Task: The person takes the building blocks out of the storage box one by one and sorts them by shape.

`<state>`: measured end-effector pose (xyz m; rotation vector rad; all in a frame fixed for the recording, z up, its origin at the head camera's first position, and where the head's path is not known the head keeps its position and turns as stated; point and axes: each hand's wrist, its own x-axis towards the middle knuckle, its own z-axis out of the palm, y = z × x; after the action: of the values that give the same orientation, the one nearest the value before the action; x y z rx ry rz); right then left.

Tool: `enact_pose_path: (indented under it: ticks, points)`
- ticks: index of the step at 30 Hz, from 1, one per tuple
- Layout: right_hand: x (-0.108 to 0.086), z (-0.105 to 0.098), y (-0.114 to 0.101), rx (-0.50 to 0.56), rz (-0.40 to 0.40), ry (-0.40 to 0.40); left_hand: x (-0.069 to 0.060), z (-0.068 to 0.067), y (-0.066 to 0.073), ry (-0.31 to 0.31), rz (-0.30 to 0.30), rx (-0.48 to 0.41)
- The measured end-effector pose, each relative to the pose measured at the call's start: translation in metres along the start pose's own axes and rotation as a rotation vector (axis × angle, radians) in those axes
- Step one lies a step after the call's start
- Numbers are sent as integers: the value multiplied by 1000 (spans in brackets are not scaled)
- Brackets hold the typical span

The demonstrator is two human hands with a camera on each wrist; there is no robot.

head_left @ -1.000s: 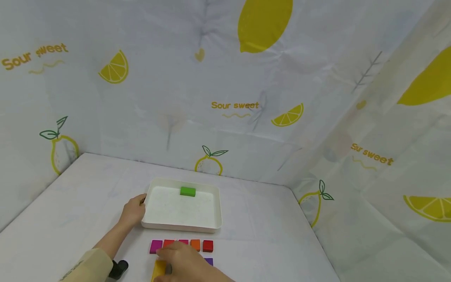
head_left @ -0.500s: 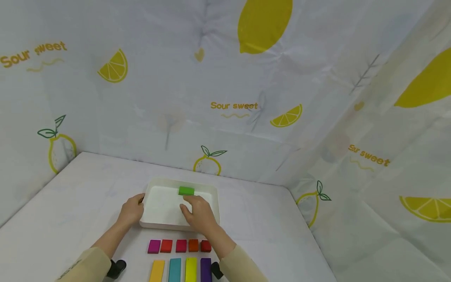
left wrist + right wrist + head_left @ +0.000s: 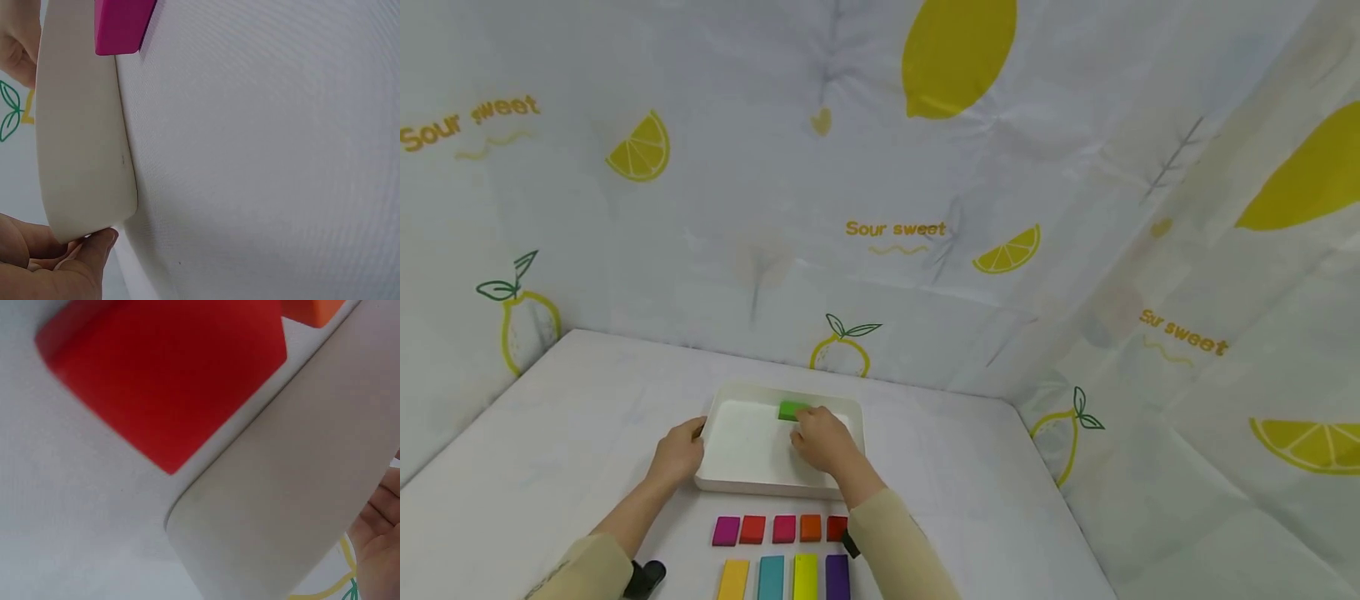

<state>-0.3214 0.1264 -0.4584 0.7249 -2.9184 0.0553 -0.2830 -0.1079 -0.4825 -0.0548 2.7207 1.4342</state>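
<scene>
A shallow white tray [image 3: 760,487] stands in the middle of the table. My left hand [image 3: 676,457] holds its left end; in the left wrist view the thumb [image 3: 100,244] lies against the outside of the end wall. Near the tray's back wall lies a green block [image 3: 788,411]. My right hand [image 3: 826,442] reaches over the tray with curled fingers at the block's right end and covers that end, so the grip is partly hidden. In the right wrist view its palm [image 3: 378,544] shows past the tray wall.
In front of the tray runs a row of small blocks: magenta [image 3: 726,531], red [image 3: 752,529], pink [image 3: 784,528], orange [image 3: 810,527] and dark red [image 3: 836,527]. Nearer lie longer yellow-orange [image 3: 733,579], teal [image 3: 771,577], yellow [image 3: 805,577] and purple [image 3: 837,577] blocks.
My right hand has gone from the near blocks up over the tray to the green block, and its fingers have drawn in there. The left hand stays at the tray's left end.
</scene>
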Motion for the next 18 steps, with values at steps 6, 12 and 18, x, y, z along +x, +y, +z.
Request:
enact_pose_path:
  ticks: [6, 12, 18]
  points:
    - [1, 6, 1, -43, 0, -14, -1, 0, -1, 2, -3, 4]
    - [2, 8, 2, -70, 9, -33, -1, 0, -2, 4, 3, 12]
    - [6, 9, 1, -97, 12, -77, -1, -1, -1, 8, 4, 8]
